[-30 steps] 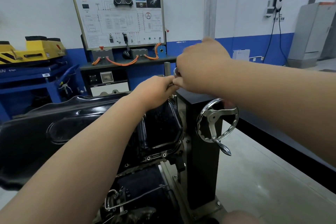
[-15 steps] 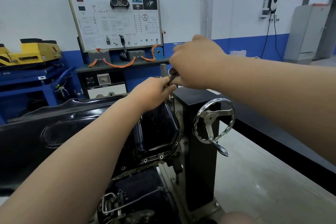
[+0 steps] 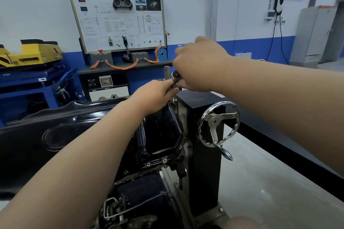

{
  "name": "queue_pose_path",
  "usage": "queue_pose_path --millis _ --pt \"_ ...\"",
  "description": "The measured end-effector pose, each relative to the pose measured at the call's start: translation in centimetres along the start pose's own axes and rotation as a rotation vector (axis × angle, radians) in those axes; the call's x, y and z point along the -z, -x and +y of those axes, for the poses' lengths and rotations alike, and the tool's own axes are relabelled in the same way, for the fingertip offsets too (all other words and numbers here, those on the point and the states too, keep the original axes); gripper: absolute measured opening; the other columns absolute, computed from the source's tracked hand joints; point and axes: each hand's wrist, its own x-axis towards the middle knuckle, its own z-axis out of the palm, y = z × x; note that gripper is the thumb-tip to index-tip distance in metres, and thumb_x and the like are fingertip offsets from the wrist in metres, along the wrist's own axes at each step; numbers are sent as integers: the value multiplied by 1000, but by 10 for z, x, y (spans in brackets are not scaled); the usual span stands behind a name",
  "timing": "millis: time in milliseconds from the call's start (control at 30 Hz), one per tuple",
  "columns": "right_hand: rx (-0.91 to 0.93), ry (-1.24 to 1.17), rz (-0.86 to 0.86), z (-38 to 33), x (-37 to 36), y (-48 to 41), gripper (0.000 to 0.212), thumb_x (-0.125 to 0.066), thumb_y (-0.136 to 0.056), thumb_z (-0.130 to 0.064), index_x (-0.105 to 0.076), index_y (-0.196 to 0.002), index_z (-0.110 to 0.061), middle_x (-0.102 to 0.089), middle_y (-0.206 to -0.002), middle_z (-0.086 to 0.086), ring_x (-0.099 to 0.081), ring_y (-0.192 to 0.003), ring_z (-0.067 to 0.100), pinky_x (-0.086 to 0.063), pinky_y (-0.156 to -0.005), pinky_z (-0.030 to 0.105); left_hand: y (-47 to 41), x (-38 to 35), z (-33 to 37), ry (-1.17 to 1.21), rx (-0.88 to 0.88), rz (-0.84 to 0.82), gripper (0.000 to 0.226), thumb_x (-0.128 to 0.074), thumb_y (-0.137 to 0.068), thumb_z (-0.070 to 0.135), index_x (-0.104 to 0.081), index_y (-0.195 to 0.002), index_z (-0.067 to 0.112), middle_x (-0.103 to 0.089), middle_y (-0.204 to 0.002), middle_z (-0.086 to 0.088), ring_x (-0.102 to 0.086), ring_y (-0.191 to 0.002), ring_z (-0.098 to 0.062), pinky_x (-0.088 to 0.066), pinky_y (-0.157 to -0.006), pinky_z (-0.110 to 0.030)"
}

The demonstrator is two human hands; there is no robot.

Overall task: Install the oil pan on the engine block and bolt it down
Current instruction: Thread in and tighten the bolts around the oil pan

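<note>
Working at the far right corner of a black oil pan (image 3: 160, 132) already seated on an engine block (image 3: 134, 197), a person closes both hands around a small ratchet wrench (image 3: 175, 76) whose round metal head shows between them. The left hand (image 3: 156, 95) is curled shut around the tool's lower part, while the right hand (image 3: 197, 67) wraps over it from above, fingers folded; what lies under the tool is hidden by the hands.

The pan rests on the block, which is mounted on a black engine stand (image 3: 202, 154), so the placing step looks done. Bolting appears to be under way rather than finished: two flange bolts (image 3: 156, 162) sit in the near edge of the pan, but whether they are tight cannot be told, and much of the flange lies hidden under the left forearm. The far-corner fastener seems to be the one in hand, with the rest of the flange left to check.

A chrome handwheel (image 3: 217, 124) with a crank handle stands on the stand just right of the pan, close beside the working corner, and could crowd the wrench's swing. Farther off, against the wall, are a wiring training board (image 3: 119, 16) with orange cables, a blue workbench (image 3: 37, 83) carrying yellow equipment (image 3: 31, 54) on the left, and a grey cabinet (image 3: 314, 33) on the far right.
</note>
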Motion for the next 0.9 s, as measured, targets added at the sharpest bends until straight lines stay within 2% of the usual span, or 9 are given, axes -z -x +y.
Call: queue_pose_path --millis 133,300,400,467,533,633,700,833,900 --pt "-359 -541 -304 -19 -2 -3 48 -37 -91 -57 -39 -64 -18 -40 -68 0 -39 -60 18 -28 -51 29 -10 -3 -3 76 210 -174 28 -39 -97 24 -59 -110 11 -63 -94 -2 -59 -89 -28 -47 -79 -35" --pt "142 76 15 -2 9 -1 10 -48 -91 -19 -56 -96 -15 -49 -99 4 -47 -92 23 -31 -70 33 4 3 6 51 36 -44 20 -38 -98 37 -36 -79 29 -41 -66 10 -42 -62 -17 -33 -59 -33" --pt "246 153 56 1 6 -1 22 -50 -88 -12 -56 -109 -15 -49 -114 4 -45 -108 25 -35 -81 37 1 1 7 17 30 -46 23 -39 -98 38 -31 -79 30 -35 -64 12 -38 -62 -18 -26 -56 -32" --pt "114 83 8 -6 8 -2 5 -53 -89 -19 -55 -86 -16 -51 -94 1 -50 -86 24 -36 -71 36 1 3 7 42 21 -42 18 -40 -98 37 -35 -82 30 -40 -65 11 -42 -64 -19 -31 -58 -32" --pt "-146 -96 -134 -10 10 -5 29 -51 -91 -31 -43 -67 -17 -44 -71 0 -43 -60 19 -31 -54 29 2 6 7 91 29 -50 18 -41 -98 33 -38 -80 34 -50 -71 4 -47 -68 -21 -36 -61 -32" --pt "-311 -462 -354 -22 2 -7 43 -38 -94 -49 -46 -68 -16 -45 -69 1 -40 -58 17 -27 -48 28 4 6 9 30 78 -141 16 -43 -92 16 -52 -80 22 -61 -88 -13 -50 -74 -26 -39 -66 -33" --pt "-233 -387 -339 -24 4 -5 43 -40 -95 -47 -45 -67 -15 -44 -71 1 -42 -61 17 -27 -47 28 5 5 8 -2 58 -141 17 -44 -90 14 -59 -85 14 -63 -86 -12 -52 -75 -28 -44 -67 -36" --pt "184 134 -71 -4 13 -4 9 -51 -91 -19 -56 -98 -16 -50 -103 5 -48 -96 24 -31 -68 32 2 2 9 -3 49 -64 29 -38 -98 39 -32 -71 29 -39 -62 10 -39 -60 -18 -29 -55 -31" --pt "184 124 -69 -6 15 -4 5 -52 -89 -15 -54 -93 -16 -51 -100 5 -47 -89 23 -30 -71 35 3 0 9 16 37 -53 26 -39 -98 38 -31 -74 31 -37 -63 13 -40 -63 -20 -31 -58 -30"
